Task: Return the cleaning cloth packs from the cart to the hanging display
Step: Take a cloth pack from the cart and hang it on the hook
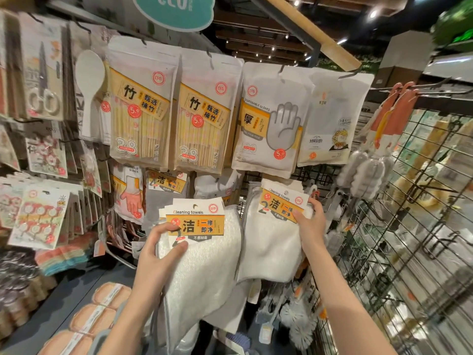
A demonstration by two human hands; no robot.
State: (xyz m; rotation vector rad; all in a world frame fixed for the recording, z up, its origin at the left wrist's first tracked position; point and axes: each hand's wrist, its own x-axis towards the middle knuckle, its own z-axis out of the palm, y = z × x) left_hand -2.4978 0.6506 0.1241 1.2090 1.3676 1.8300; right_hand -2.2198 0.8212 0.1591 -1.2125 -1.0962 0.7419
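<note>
My left hand (pixel 160 249) grips a stack of white cleaning cloth packs (pixel 204 254) with orange "Cleaning towels" header cards, thumb over the card's lower left. My right hand (pixel 311 221) pinches the orange header card of another white cloth pack (pixel 268 242), raised at the lower row of the hanging display. Behind both packs, a grey cloth pack (pixel 163 190) with a similar card hangs on the display. The hook under the right pack is hidden. The cart is not in sight.
Bamboo chopstick packs (pixel 143 106), a disposable glove pack (pixel 271 119) and another white pouch (pixel 332 116) hang above. A black wire grid rack (pixel 409 226) with brushes (pixel 368 172) stands right. Sponges (pixel 102 308) lie on the shelf lower left.
</note>
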